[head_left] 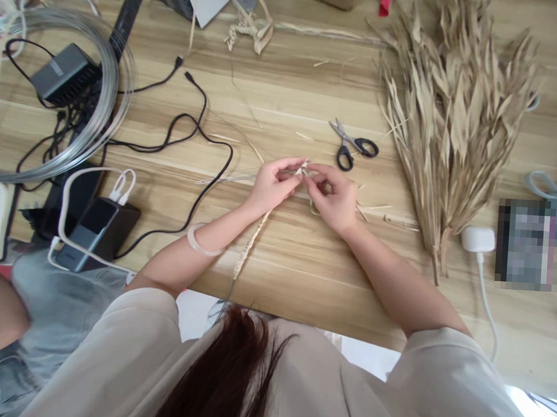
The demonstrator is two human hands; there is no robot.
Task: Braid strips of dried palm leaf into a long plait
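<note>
While pinching the braided straw strip (244,250) at its far end between drawn-together fingertips of left hand (271,186) and right hand (332,196), near and left of scissors (347,139), liable to unravel it by slackening, or crack it by bending sharply.

a long lock of dark hair (211,380), reddish-brown and straight, spreads into thin loose wisps at its tip. around and beneath the hair is a plain beige top (328,388), softly creased. left of the hair is a short, loose left sleeve (142,316); right of it, a matching right sleeve (434,353). beyond the hair's tip, left hand (274,186) and right hand (333,196) are bare; a smooth, pale, rounded bangle (195,244) rings the left forearm.
</note>
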